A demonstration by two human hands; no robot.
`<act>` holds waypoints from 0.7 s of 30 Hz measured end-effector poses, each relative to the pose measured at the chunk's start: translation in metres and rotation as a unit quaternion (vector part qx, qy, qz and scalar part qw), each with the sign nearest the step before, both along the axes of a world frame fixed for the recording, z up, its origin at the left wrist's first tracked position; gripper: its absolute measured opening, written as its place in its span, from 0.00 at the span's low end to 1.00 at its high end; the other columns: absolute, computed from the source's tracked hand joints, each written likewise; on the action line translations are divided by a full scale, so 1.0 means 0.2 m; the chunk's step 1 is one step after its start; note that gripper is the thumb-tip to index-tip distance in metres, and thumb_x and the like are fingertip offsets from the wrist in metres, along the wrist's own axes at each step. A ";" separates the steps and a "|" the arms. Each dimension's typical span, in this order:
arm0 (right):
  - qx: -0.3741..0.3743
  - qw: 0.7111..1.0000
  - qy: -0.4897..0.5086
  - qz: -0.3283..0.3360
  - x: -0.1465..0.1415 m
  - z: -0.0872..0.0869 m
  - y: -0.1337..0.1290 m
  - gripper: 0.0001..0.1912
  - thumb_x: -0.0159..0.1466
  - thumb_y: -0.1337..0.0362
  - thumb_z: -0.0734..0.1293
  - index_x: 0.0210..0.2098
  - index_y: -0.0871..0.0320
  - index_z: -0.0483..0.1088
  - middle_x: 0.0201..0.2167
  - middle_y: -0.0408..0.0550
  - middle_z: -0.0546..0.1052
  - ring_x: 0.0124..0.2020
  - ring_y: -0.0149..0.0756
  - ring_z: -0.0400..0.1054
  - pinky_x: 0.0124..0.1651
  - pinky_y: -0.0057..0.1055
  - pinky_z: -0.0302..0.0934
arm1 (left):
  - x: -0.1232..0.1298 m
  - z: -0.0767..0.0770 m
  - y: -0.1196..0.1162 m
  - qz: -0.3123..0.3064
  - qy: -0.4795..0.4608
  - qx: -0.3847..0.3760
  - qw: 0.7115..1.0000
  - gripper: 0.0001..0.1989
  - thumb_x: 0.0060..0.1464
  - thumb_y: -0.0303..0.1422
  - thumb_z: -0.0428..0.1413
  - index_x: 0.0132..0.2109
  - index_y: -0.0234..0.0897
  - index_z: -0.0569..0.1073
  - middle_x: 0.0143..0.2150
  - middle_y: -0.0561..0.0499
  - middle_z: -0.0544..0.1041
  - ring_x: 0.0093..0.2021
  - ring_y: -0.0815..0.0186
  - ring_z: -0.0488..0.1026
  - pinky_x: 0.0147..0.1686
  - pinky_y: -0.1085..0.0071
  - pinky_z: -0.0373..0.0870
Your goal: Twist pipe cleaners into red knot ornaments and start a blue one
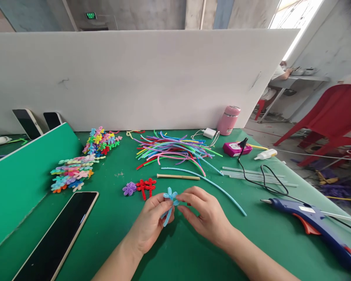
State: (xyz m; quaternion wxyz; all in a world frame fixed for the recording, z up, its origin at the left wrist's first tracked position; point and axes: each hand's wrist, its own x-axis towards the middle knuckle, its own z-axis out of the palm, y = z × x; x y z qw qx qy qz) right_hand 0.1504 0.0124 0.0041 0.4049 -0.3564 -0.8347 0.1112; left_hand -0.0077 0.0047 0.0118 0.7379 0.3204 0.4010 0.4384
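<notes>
A light blue pipe-cleaner flower (170,194) with looped petals and a short stem is held between the thumb and fingers of my left hand (152,218). From the right, the thumb and index fingertip of my right hand (207,214) close around one petal. Left of the hands lie a purple pipe-cleaner flower (129,189) and red pipe-cleaner shapes (146,188) with stems. A single light blue pipe cleaner (219,187) curves across the table behind my right hand. Near it rests a thin beige stick (178,177).
Loose coloured pipe cleaners (175,150) lie behind the hands. Finished flowers (76,171) are stacked left, by a green panel (32,175) and a phone (58,238). A blue glue gun (310,218), its cord, clear glue sticks (251,174) and a pink bottle (228,120) are right.
</notes>
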 end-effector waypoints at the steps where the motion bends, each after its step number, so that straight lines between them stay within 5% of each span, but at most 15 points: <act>1: 0.029 0.999 -0.021 0.000 0.00 0.00 0.00 0.08 0.61 0.67 0.59 0.38 0.57 0.67 0.30 0.48 0.71 0.30 0.32 0.64 0.31 0.28 0.60 | 0.00 0.00 0.00 -0.005 -0.004 -0.003 1.000 0.06 0.45 0.31 0.57 0.26 0.33 0.69 0.19 0.57 0.60 0.21 0.74 0.53 0.22 0.75 0.51; 6: 0.088 0.992 -0.088 0.006 0.00 0.01 0.01 0.07 0.62 0.67 0.58 0.37 0.57 0.67 0.30 0.47 0.71 0.27 0.32 0.61 0.30 0.29 0.57 | 0.00 -0.01 0.00 -0.034 -0.041 -0.013 0.999 0.06 0.46 0.30 0.56 0.24 0.33 0.68 0.17 0.59 0.58 0.19 0.75 0.52 0.21 0.75 0.50; 13: 0.064 0.992 -0.099 0.032 -0.01 0.03 0.01 0.08 0.62 0.68 0.56 0.34 0.59 0.66 0.28 0.48 0.70 0.28 0.33 0.61 0.31 0.29 0.57 | 0.00 0.00 -0.01 -0.023 -0.026 -0.023 0.999 0.06 0.42 0.31 0.58 0.24 0.33 0.69 0.19 0.58 0.59 0.21 0.74 0.54 0.24 0.75 0.52; 17: 0.005 0.997 -0.056 0.051 -0.02 0.04 0.00 0.07 0.61 0.69 0.56 0.31 0.58 0.64 0.26 0.47 0.69 0.27 0.32 0.60 0.31 0.28 0.57 | 0.00 0.01 -0.01 -0.027 0.023 0.025 0.999 0.07 0.43 0.33 0.57 0.24 0.34 0.68 0.21 0.57 0.59 0.23 0.73 0.53 0.24 0.75 0.51; 21: -0.160 0.986 0.024 0.050 -0.03 0.06 -0.01 0.07 0.59 0.70 0.57 0.25 0.58 0.62 0.23 0.42 0.65 0.25 0.29 0.58 0.27 0.25 0.54 | -0.01 0.00 -0.01 -0.049 0.093 0.104 0.989 0.09 0.47 0.36 0.54 0.25 0.35 0.67 0.20 0.58 0.55 0.22 0.72 0.49 0.22 0.74 0.48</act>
